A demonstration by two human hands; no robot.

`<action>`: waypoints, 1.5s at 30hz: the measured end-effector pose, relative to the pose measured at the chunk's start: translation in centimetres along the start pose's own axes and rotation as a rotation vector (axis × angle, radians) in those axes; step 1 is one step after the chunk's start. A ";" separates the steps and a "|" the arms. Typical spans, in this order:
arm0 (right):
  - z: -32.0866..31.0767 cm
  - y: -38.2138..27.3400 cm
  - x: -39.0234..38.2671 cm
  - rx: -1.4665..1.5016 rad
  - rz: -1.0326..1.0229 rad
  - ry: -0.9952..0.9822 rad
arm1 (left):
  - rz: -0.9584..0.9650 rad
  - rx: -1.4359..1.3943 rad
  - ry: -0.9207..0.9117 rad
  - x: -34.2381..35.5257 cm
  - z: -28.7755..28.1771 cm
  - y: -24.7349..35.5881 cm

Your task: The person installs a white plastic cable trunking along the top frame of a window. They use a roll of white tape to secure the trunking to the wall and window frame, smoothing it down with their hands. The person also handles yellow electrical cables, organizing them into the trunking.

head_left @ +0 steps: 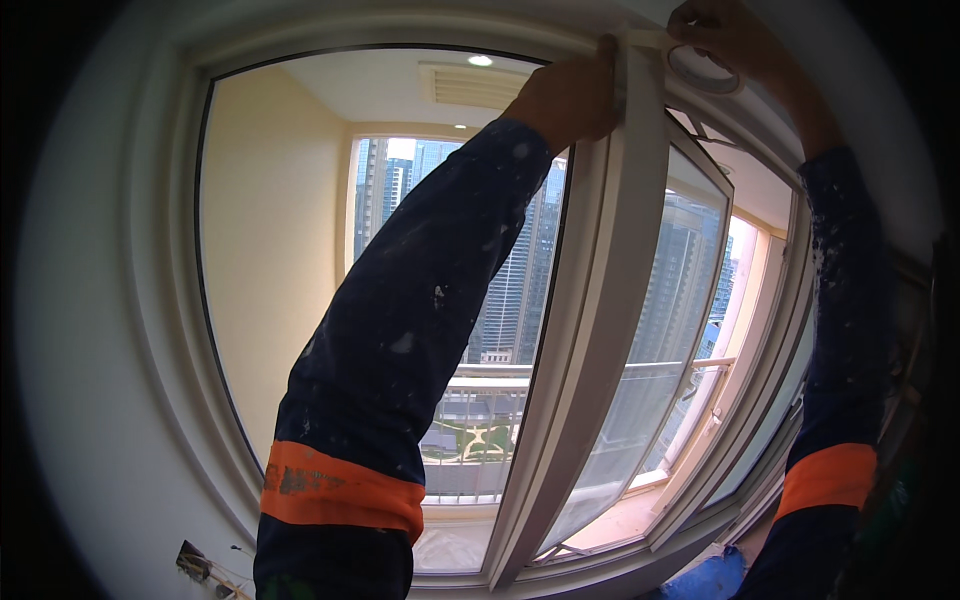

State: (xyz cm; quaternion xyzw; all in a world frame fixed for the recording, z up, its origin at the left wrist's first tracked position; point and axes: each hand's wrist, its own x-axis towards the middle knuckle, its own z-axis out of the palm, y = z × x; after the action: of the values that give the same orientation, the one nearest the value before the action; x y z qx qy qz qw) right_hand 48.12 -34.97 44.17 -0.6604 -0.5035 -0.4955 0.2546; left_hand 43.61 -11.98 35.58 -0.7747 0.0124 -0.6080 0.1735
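Note:
High on the window, my left hand (572, 98) is against the top of the upright frame post (628, 210), its fingers curled and partly hidden by the back of the hand. What those fingers grip, if anything, I cannot make out. At the upper right, my right hand (735, 35) holds a roll of masking tape (703, 72) close to the top of the frame. A short pale strip (648, 40) spans from the roll toward the post by my left fingertips.
A fixed glass pane (270, 200) fills the left side. Right of the post, a sash (655, 350) stands tilted open. Beyond lie a balcony railing (490, 383) and tall buildings. Loose wires stick out of a wall box (193, 562) at lower left; a blue bag-like thing (710, 575) lies below.

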 end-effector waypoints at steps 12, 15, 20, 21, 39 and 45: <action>2.6 2.6 -0.2 -0.034 -0.156 0.084 | -0.076 -0.126 -0.065 1.0 -0.2 -0.4; 4.0 6.5 1.3 -0.537 -0.715 0.349 | -0.048 -0.106 -0.025 1.4 0.3 -0.3; 6.0 9.1 2.6 -0.712 -0.771 0.343 | -0.124 -0.152 -0.109 1.1 -0.5 1.0; 6.2 9.5 2.8 -0.711 -0.773 0.357 | -0.140 -0.145 -0.117 1.1 -0.6 1.2; 6.0 6.3 0.1 -0.264 -0.346 0.242 | -0.161 -0.132 -0.165 2.2 0.4 1.2; 6.9 7.1 1.2 -0.373 -0.392 0.216 | -0.016 -0.302 0.007 0.7 2.1 -0.5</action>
State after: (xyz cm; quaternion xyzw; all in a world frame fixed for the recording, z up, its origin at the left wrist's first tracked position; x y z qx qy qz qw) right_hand 57.42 -31.30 43.85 -0.5294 -0.4917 -0.6867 0.0803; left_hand 45.65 -11.11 36.00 -0.7899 0.0981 -0.6034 0.0499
